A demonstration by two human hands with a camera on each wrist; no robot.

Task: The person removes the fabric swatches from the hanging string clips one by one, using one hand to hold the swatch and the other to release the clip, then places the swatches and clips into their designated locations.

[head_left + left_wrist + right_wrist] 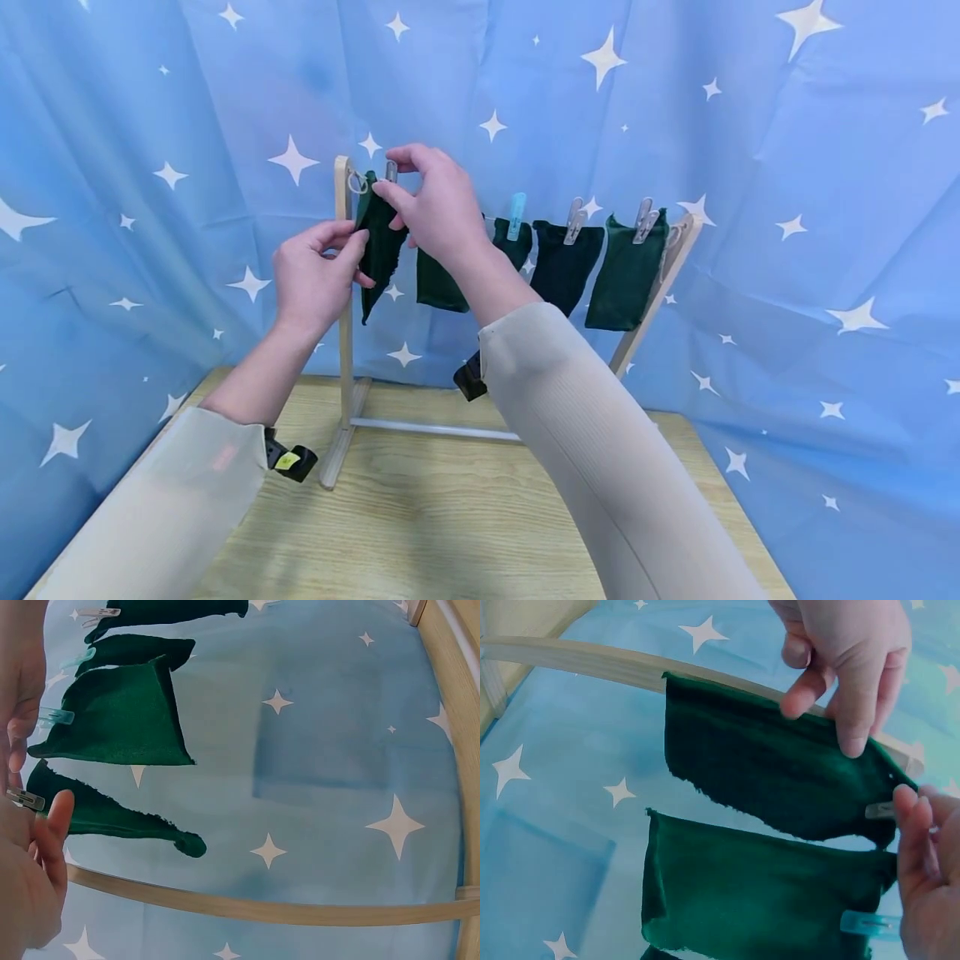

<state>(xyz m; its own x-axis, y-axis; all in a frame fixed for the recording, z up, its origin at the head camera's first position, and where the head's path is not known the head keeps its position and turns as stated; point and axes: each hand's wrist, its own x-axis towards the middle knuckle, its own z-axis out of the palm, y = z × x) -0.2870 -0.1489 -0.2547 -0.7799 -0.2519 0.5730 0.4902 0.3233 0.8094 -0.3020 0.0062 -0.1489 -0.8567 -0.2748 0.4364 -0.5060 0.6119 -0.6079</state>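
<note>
A dark green cloth [381,250] hangs at the left end of the line, beside the rack's left post. My left hand [315,271] pinches its left edge between thumb and fingers. At the cloth's top, a clear grey clothespin [880,811] is on the fabric, and my right hand [442,204] pinches that clothespin's outer end. The right wrist view shows the left thumb [855,724] lying over the cloth's face near its upper edge. From the left wrist view, the cloth [112,810] hangs folded and narrow. My right forearm hides part of the line in the head view.
More green cloths hang to the right, held by a blue clothespin [517,217] and clear ones [575,223]. The wooden drying rack [346,333] stands on a wood-grain table [420,517]. Behind it hangs a blue star-patterned curtain [247,108].
</note>
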